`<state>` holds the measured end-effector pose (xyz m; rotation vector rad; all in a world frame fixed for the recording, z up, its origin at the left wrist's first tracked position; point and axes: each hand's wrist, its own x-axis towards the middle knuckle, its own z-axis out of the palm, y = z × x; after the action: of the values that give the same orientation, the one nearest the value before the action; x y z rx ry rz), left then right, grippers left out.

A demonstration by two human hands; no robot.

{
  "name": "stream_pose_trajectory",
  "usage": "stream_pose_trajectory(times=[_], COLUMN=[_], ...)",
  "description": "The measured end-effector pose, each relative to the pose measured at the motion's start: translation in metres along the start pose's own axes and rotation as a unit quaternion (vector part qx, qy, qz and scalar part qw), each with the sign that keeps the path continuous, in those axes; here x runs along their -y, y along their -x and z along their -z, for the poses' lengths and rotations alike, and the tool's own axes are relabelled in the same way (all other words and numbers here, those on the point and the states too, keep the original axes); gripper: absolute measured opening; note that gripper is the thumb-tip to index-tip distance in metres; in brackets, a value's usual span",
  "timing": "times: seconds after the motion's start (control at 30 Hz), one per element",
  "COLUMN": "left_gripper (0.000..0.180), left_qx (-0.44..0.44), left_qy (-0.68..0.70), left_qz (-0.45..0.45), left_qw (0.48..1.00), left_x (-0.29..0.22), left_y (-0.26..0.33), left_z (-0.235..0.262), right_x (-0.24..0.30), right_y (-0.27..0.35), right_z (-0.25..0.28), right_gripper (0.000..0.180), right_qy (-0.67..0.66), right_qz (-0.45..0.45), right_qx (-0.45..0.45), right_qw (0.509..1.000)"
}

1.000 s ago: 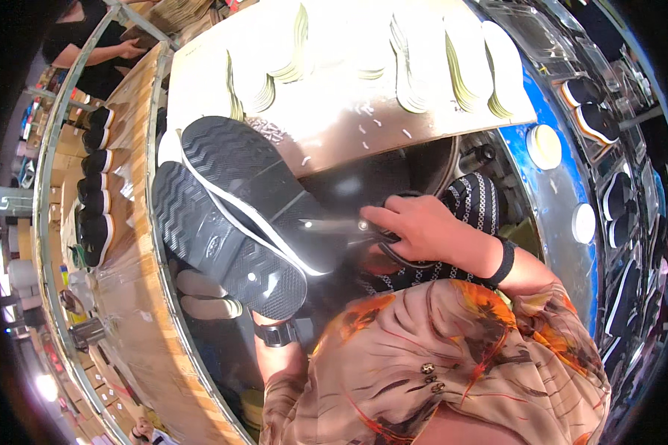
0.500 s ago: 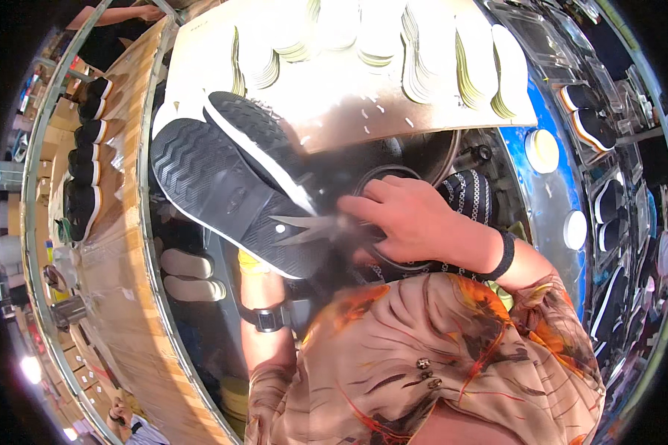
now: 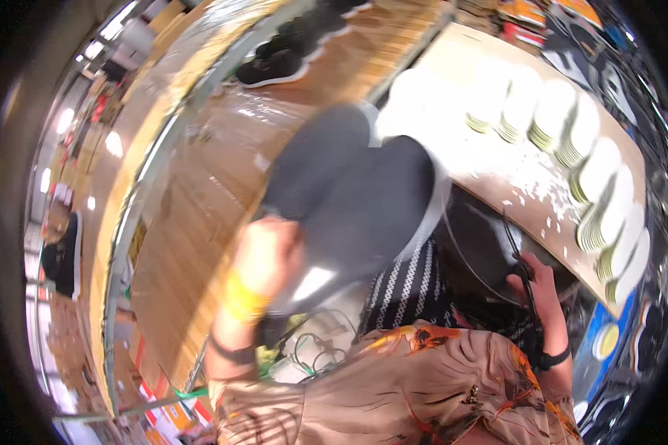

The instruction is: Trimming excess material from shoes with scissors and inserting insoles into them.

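Beside one board [image 3: 464, 55], left fingers [image 3: 280, 241] clutch two shoes [image 3: 352, 200], right fingers [image 3: 536, 268] one pair of scissors [image 3: 513, 241].

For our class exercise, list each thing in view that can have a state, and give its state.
Left hand: closed on the near shoes
Near shoes: held together, blurred
Right hand: closed on the scissors
Scissors: held; blade opening unclear
Insoles: in overlapping stacks
White scraps: scattered
Far shoes: lined up
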<state>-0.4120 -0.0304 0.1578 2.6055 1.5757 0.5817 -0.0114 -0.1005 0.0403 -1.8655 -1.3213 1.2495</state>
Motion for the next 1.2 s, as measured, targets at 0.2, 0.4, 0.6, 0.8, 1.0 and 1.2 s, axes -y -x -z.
stream_pose_trajectory(times=[0.2, 0.4, 0.6, 0.8, 1.0, 1.2], left_gripper=[0.022, 0.048, 0.058, 0.033, 0.035, 0.026], left_qx=[0.033, 0.043, 0.068, 0.086, 0.166, 0.199], left_qy=[-0.351, -0.323, -0.572, 0.001, 0.184, 0.216], left_qz=[0.343, 0.534, 0.437, 0.056, -0.174, -0.243], left_qw=[0.87, 0.78, 0.691, 0.995, 0.953, 0.925], left_x=[0.208, 0.374, 0.321, 0.118, -0.028, -0.126], left_y=[0.161, 0.353, 0.287, 0.033, -0.053, -0.078], left_z=[0.092, 0.115, 0.053, -0.03, -0.152, -0.278], right_x=[0.023, 0.035, 0.031, 0.008, -0.007, -0.104], right_y=[-0.037, -0.056, -0.041, -0.028, -0.011, 0.049], right_z=[-0.021, -0.041, -0.054, -0.042, -0.001, 0.03], right_gripper=[0.052, 0.054, 0.053, 0.052, 0.059, 0.063], right_qy=[0.116, 0.198, 0.199, 0.196, 0.091, -0.075], right_qz=[0.043, 0.102, 0.087, -0.003, 0.009, 0.0], right_qx=[0.047, 0.102, 0.104, 0.083, 0.131, -0.059], right_qw=[0.991, 0.97, 0.971, 0.977, 0.987, 0.995])
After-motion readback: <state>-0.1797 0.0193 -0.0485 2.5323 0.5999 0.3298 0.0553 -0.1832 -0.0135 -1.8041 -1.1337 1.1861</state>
